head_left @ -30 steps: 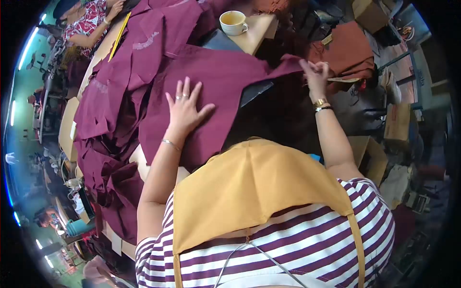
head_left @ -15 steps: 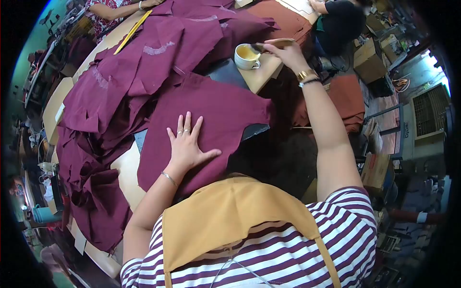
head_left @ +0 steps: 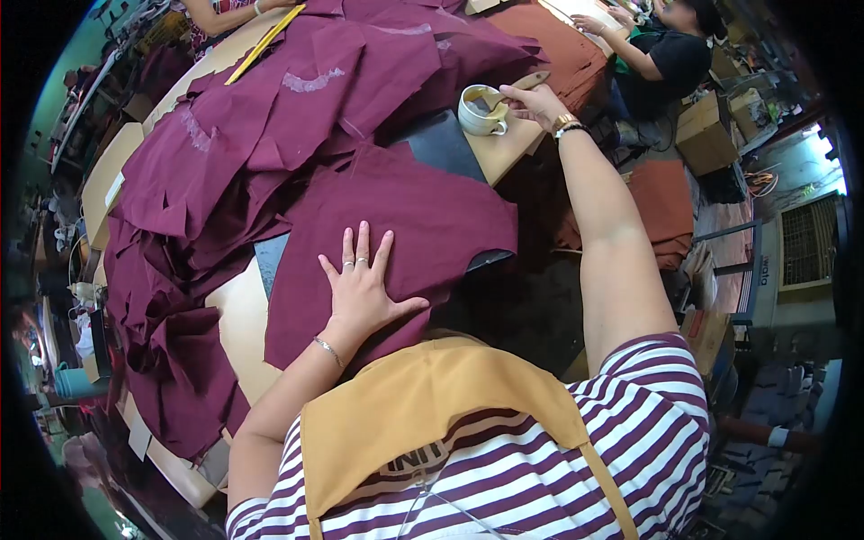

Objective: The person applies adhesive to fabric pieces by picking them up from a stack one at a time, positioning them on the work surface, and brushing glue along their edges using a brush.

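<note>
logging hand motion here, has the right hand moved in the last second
Yes: judged against the cup, the right hand has come closer, from the lifted end of the maroon cloth to beside the cup's rim.

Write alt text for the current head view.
Left hand spread flat on maroon cloth, right hand holding a brush at a white cup. A heap of maroon pieces lies to the left, a yellow strip beside it.

Brush (head_left: pixel 534 79), at the cup (head_left: pixel 477 124): grip covered by the right hand (head_left: pixel 538 106); tip, I think, partly inside. Maroon panel (head_left: pixel 405 202), below-left of the cup: patch hidden under the left hand (head_left: pixel 363 297). Person (head_left: pixel 220 18), upper left of the cup: cut by top edge. Apron lettering (head_left: pixel 416 460), below the cup: partly folded from my sight.
</note>
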### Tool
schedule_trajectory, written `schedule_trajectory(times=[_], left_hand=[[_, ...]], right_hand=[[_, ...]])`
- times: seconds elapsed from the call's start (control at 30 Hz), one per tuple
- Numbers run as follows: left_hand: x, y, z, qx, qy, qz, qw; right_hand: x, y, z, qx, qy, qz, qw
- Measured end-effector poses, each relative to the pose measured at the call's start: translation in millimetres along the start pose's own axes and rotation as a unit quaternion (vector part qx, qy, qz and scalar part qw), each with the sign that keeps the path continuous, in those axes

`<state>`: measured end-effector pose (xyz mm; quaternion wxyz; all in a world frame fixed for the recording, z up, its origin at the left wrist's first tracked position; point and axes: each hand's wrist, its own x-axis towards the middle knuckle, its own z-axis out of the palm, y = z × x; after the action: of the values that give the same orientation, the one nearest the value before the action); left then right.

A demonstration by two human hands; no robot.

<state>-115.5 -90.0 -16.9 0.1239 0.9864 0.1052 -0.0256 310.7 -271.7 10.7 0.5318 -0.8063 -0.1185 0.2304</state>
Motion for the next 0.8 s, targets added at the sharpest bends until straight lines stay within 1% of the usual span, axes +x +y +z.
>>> schedule_trajectory(times=[0.07, 0.1, 0.17, 0.23, 0.27, 0.33, 0.37, 0.47, 0.5, 0.53, 0.6, 0.63, 0.67, 0.7, 0.73, 0.77, 0.8], left_hand=[[2.4, -2.5, 4.3, -0.015, 0.013, 0.008, 1.0], [6.6, -9.4, 13.1, -0.021, 0.019, 0.014, 0.999], [14.8, -18.7, 11.0, -0.042, 0.013, 0.031, 0.999], [21.1, -27.2, 4.7, -0.022, 0.008, 0.049, 0.999], [20.7, -29.3, 0.6, -0.01, 0.007, 0.057, 0.998], [20.1, -30.0, 0.1, 0.001, 0.009, 0.053, 0.999], [20.0, -29.8, 0.7, 0.002, 0.011, 0.052, 0.999], [20.5, -29.9, 3.2, 0.0, 0.017, 0.053, 0.998], [20.2, -30.2, 4.4, -0.001, 0.019, 0.053, 0.998], [20.2, -30.2, 5.1, -0.002, 0.021, 0.054, 0.998], [20.6, -30.8, 5.6, -0.003, 0.027, 0.056, 0.998], [20.6, -31.9, 7.0, -0.005, 0.033, 0.058, 0.998], [20.9, -32.8, 8.8, -0.008, 0.038, 0.061, 0.997], [21.1, -33.0, 9.5, -0.012, 0.042, 0.064, 0.997], [21.7, -33.3, 9.1, -0.009, 0.046, 0.067, 0.997], [23.0, -34.0, 9.0, -0.007, 0.048, 0.072, 0.996], [22.9, -34.7, 9.7, -0.006, 0.047, 0.076, 0.996]], right_hand=[[-7.7, 2.2, -4.0, 0.102, -0.007, -0.003, 0.995], [-12.0, -1.3, -5.4, 0.145, -0.006, -0.027, 0.989], [-21.9, -13.3, -12.8, 0.167, 0.024, -0.083, 0.982], [-28.7, -22.4, -21.9, 0.17, 0.048, -0.132, 0.976], [-33.7, -26.2, -26.7, 0.075, 0.073, -0.16, 0.981], [-53.9, -45.3, -30.0, -0.116, 0.121, -0.214, 0.962], [-52.6, -38.8, -30.2, -0.125, 0.099, -0.288, 0.944], [-61.2, -23.7, -32.7, -0.227, 0.028, -0.265, 0.937], [-70.1, -25.9, -34.0, -0.304, 0.033, -0.299, 0.904], [-73.4, -29.5, -41.1, -0.402, 0.044, -0.321, 0.856], [-81.8, -39.3, -63.0, -0.581, 0.064, -0.354, 0.73], [-94.4, -57.9, -72.0, -0.598, 0.067, -0.333, 0.726], [-95.5, -66.1, -90.3, -0.58, 0.117, -0.386, 0.708], [-94.4, -82.7, -114.8, -0.562, 0.159, -0.469, 0.663], [-120.6, -112.7, -122.3, -0.629, 0.244, -0.356, 0.647], [-116.1, -122.4, -165.9, -0.615, 0.236, -0.431, 0.617], [-143.8, -144.3, -160.2, -0.544, 0.285, -0.441, 0.654]])
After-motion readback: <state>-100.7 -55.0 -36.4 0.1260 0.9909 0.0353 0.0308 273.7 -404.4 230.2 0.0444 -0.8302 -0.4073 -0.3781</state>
